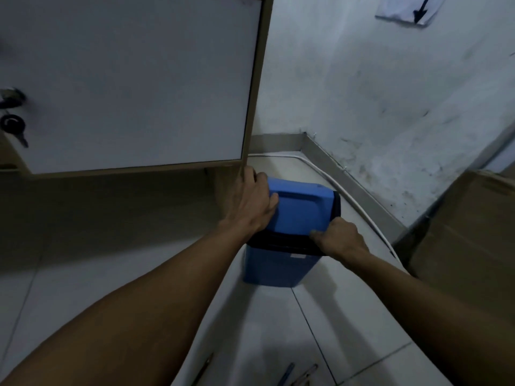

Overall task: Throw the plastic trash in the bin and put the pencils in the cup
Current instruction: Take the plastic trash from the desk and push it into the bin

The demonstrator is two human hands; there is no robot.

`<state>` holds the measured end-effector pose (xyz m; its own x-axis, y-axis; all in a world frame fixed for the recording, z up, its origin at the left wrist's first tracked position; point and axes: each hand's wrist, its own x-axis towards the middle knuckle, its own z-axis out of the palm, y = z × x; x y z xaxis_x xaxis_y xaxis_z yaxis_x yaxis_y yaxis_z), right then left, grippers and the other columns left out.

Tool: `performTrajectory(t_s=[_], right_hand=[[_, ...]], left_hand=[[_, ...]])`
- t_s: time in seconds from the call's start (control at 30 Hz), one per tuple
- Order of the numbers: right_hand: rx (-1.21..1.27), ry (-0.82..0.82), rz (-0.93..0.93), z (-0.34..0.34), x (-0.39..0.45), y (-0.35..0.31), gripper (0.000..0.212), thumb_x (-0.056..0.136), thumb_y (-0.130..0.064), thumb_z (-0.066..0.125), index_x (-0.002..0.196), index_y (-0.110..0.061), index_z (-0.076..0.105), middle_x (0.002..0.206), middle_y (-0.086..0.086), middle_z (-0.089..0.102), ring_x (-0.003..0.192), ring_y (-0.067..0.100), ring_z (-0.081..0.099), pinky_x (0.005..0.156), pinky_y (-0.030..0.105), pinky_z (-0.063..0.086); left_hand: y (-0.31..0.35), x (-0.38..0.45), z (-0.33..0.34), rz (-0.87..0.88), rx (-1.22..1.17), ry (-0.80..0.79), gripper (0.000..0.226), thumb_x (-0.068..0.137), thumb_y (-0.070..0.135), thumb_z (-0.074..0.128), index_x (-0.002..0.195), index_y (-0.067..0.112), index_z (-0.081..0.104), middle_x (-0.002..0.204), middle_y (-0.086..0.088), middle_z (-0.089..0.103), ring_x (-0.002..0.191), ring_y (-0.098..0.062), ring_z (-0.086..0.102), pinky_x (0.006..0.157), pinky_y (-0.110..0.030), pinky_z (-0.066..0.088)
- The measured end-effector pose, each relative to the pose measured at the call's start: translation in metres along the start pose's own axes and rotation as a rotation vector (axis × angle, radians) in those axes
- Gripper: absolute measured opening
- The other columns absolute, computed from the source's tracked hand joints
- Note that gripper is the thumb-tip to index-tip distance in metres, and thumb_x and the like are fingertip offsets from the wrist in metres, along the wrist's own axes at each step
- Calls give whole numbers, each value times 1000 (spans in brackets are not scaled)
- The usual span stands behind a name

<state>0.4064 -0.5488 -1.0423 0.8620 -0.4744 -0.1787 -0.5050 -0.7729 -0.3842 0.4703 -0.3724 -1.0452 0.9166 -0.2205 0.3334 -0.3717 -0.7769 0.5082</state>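
A blue bin (271,270) with a black rim and a blue swing lid (302,211) stands on the tiled floor by the wall. My left hand (249,203) grips the lid's left edge, thumb on top. My right hand (338,239) is curled over the black rim at the lid's front right corner; I cannot tell whether anything is inside it. A few pencils lie on the floor near the bottom edge: one (204,367) to the left, a blue one (287,373) and another (306,374) beside it. No cup or plastic trash shows.
A white cabinet door (133,84) with a key in its lock (12,126) hangs at upper left, its corner just above my left hand. A cardboard box (468,235) stands at the right. A white cable (362,210) runs along the wall behind the bin.
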Motion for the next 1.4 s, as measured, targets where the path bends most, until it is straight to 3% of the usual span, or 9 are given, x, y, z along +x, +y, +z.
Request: performTrajectory(t_s=[0.17,0.3,0.5,0.6,0.8,0.93,1.1,1.3,1.4], right_hand=[[-5,98,35,-2,1,-1,30,73,-34,70,91,-14,57,91,9,63,80,32,64,70,41,57],[-41,178,-7,-1,0,-1,26,74,-31,72,85,-15,55,87,8,59,83,35,62,79,47,55],[-368,-62,-165,-15,6,-1,42,83,-57,45,84,-15,46,88,12,54,90,39,62,86,59,51],[-344,-147,-198,-18,5,2,44,88,-58,36,88,-16,48,99,17,58,87,34,58,85,47,53],[54,90,-111,-10,-8,10,35,74,-36,79,78,-8,58,78,7,63,70,24,61,49,25,41],[249,159,-93,-11,-9,18,37,58,-22,90,66,-7,58,75,11,67,71,27,65,59,41,57],[466,127,-145,-19,-16,29,48,66,-18,86,96,-7,49,92,16,65,71,22,61,51,29,46],[455,87,-154,-13,-26,47,78,70,-38,82,129,-16,38,119,15,59,103,29,60,83,45,54],[384,25,-160,-8,-40,58,94,67,-42,84,138,-17,28,121,16,55,105,27,55,84,40,49]], left_hand=[[-2,-5,2,-5,-14,-37,71,66,44,79,116,17,37,120,-10,36,107,-28,46,83,-46,53],[-4,-5,4,7,-15,-16,71,67,40,81,117,17,37,121,-10,36,108,-29,46,84,-48,54],[-4,-3,1,10,-71,-15,52,82,39,68,120,14,42,122,-10,38,107,-28,47,88,-45,50],[-1,-2,1,-15,-68,-35,47,86,39,62,121,13,44,124,-10,37,109,-28,46,90,-45,50],[0,0,-1,-42,-65,-74,42,90,38,57,120,11,48,123,-10,38,108,-29,48,91,-45,49],[1,2,-3,-41,-36,-97,45,88,41,57,119,10,49,122,-12,39,106,-32,50,89,-49,50],[-1,1,-5,-50,-82,-169,46,88,42,56,119,11,44,124,-12,37,107,-32,49,90,-50,51],[-2,-17,-9,-51,-232,-218,70,92,44,52,147,17,19,136,-14,33,120,-31,45,96,-45,47],[2,-26,-18,-139,-304,-206,74,95,50,44,151,16,11,149,-16,26,133,-35,36,106,-48,38]])
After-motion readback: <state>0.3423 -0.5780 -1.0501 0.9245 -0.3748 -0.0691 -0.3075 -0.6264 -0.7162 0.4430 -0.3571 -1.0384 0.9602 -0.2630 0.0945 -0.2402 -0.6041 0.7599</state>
